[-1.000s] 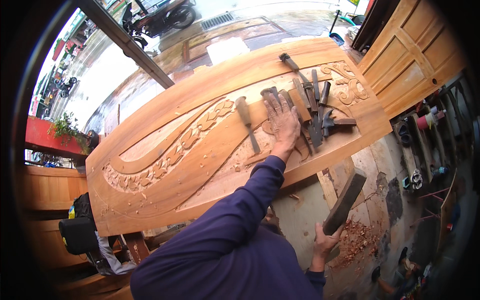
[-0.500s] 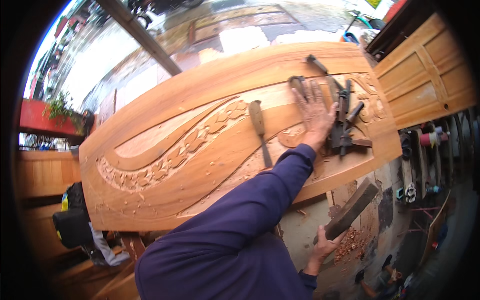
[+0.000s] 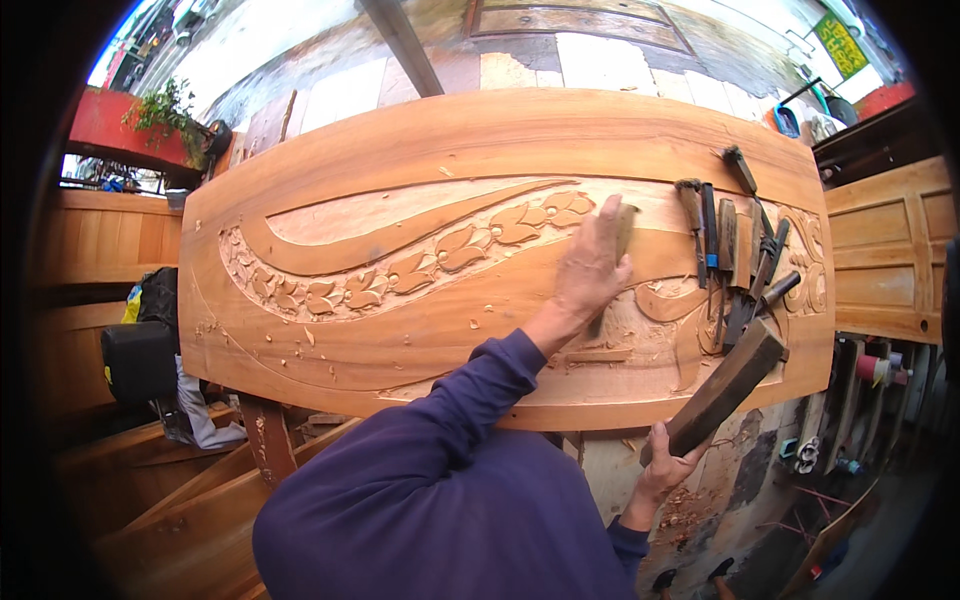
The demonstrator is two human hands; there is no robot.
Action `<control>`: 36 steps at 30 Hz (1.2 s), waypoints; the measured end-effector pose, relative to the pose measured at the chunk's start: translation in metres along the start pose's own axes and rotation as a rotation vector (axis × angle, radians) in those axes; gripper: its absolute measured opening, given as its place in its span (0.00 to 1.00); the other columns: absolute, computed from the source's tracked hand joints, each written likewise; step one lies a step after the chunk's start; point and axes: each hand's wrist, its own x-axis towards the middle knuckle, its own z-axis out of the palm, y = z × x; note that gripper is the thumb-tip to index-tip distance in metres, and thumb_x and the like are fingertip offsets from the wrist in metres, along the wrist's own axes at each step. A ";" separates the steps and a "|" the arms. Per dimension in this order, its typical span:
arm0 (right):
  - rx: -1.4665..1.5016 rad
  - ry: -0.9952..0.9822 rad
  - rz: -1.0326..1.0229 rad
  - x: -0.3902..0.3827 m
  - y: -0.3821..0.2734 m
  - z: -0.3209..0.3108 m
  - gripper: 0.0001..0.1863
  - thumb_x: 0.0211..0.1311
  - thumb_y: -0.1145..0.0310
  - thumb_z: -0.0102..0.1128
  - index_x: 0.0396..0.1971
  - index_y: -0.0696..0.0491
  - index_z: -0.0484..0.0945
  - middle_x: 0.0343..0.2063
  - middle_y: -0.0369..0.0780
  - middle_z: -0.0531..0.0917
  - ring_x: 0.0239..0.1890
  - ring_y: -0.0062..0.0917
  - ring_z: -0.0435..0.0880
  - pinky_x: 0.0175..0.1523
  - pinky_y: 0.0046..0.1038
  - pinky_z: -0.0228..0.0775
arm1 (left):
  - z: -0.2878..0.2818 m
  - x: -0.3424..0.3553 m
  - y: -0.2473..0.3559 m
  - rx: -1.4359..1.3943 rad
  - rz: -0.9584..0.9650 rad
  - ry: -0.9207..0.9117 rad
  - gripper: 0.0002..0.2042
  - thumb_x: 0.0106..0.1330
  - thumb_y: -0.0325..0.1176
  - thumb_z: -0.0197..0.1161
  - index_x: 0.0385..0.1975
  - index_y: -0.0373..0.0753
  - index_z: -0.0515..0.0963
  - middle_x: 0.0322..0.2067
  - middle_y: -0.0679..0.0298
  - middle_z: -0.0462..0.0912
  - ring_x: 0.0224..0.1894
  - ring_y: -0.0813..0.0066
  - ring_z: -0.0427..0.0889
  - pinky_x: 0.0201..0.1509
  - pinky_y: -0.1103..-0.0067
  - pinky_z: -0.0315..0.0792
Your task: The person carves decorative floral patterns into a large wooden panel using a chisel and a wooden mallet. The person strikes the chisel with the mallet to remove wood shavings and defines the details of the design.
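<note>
My left hand (image 3: 588,268) is closed around a chisel lying on the carved wooden panel (image 3: 440,330). The chisel's wooden handle (image 3: 627,226) shows past my fingers, and most of its shaft is hidden beneath my hand. My right hand (image 3: 668,468) grips the lower end of a thick, dark wooden mallet (image 3: 728,388), tilted up over the panel's near right edge. Carved leaves and flowers (image 3: 410,278) run in a curved band left of my left hand. On the right part of the panel lies a cluster of carving chisels (image 3: 742,240), some with wooden handles.
Wood shavings are scattered over the panel and the floor (image 3: 690,505). A panelled door (image 3: 885,250) stands at the right. A black case-like object (image 3: 138,358) is at the left, near wooden boards (image 3: 170,500). A post (image 3: 402,45) rises beyond the far edge.
My left hand has left the tool cluster, moved left and taken hold of the chisel. My right hand has raised the mallet toward the panel edge. The whole view has turned.
</note>
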 end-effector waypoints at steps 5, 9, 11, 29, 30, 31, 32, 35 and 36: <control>0.013 -0.030 0.017 0.016 0.002 0.010 0.39 0.60 0.76 0.69 0.72 0.57 0.64 0.37 0.37 0.80 0.33 0.21 0.80 0.41 0.24 0.76 | 0.004 0.026 0.009 -0.318 -0.051 -0.053 0.36 0.61 0.26 0.62 0.73 0.39 0.60 0.38 0.43 0.80 0.38 0.45 0.84 0.49 0.59 0.77; 0.037 -0.021 0.025 0.028 -0.005 0.023 0.36 0.60 0.76 0.68 0.69 0.57 0.66 0.37 0.38 0.80 0.33 0.22 0.80 0.40 0.25 0.76 | -0.008 0.050 0.030 -0.480 -0.127 -0.157 0.29 0.64 0.30 0.66 0.66 0.37 0.67 0.42 0.44 0.81 0.43 0.44 0.84 0.50 0.63 0.79; 0.095 -0.051 0.146 0.032 -0.016 0.030 0.37 0.58 0.74 0.69 0.69 0.57 0.66 0.37 0.39 0.80 0.34 0.23 0.80 0.45 0.27 0.76 | -0.003 0.051 0.039 -0.427 -0.019 -0.052 0.29 0.65 0.34 0.70 0.65 0.37 0.68 0.44 0.46 0.82 0.46 0.44 0.84 0.51 0.63 0.79; -0.015 -0.161 0.134 0.079 -0.022 0.049 0.32 0.58 0.77 0.69 0.63 0.58 0.68 0.34 0.40 0.80 0.31 0.23 0.81 0.38 0.27 0.77 | 0.019 0.062 0.003 -0.081 0.437 -0.179 0.26 0.64 0.43 0.68 0.60 0.38 0.77 0.34 0.59 0.78 0.35 0.59 0.83 0.38 0.68 0.78; -0.016 -0.162 0.138 0.080 -0.022 0.050 0.32 0.58 0.77 0.69 0.63 0.58 0.68 0.34 0.40 0.80 0.31 0.23 0.81 0.38 0.27 0.77 | 0.018 0.063 0.001 -0.089 0.435 -0.185 0.26 0.64 0.44 0.68 0.59 0.38 0.77 0.34 0.58 0.78 0.35 0.58 0.82 0.38 0.68 0.78; -0.015 -0.168 0.140 0.082 -0.023 0.051 0.32 0.58 0.77 0.69 0.63 0.58 0.68 0.34 0.40 0.80 0.31 0.23 0.81 0.38 0.27 0.77 | 0.017 0.064 -0.001 -0.093 0.431 -0.187 0.26 0.65 0.45 0.68 0.59 0.38 0.77 0.35 0.58 0.78 0.35 0.58 0.82 0.38 0.68 0.78; -0.014 -0.174 0.143 0.083 -0.024 0.052 0.32 0.58 0.77 0.69 0.63 0.58 0.68 0.34 0.40 0.81 0.31 0.23 0.81 0.38 0.26 0.77 | 0.016 0.065 -0.001 -0.098 0.427 -0.190 0.25 0.65 0.47 0.67 0.58 0.39 0.77 0.35 0.57 0.78 0.35 0.58 0.82 0.38 0.68 0.78; -0.008 -0.195 0.113 0.090 -0.022 0.054 0.32 0.58 0.78 0.68 0.64 0.58 0.68 0.35 0.39 0.81 0.31 0.23 0.81 0.38 0.26 0.77 | 0.016 0.072 0.004 -0.179 0.315 0.013 0.22 0.67 0.48 0.66 0.53 0.40 0.78 0.36 0.55 0.77 0.35 0.57 0.82 0.37 0.67 0.77; -0.017 -0.187 0.111 0.092 -0.021 0.053 0.33 0.58 0.78 0.68 0.64 0.58 0.68 0.35 0.39 0.81 0.31 0.23 0.81 0.38 0.26 0.77 | 0.021 0.076 0.000 -0.163 0.358 0.078 0.21 0.66 0.45 0.68 0.52 0.39 0.74 0.36 0.55 0.77 0.37 0.55 0.83 0.35 0.66 0.79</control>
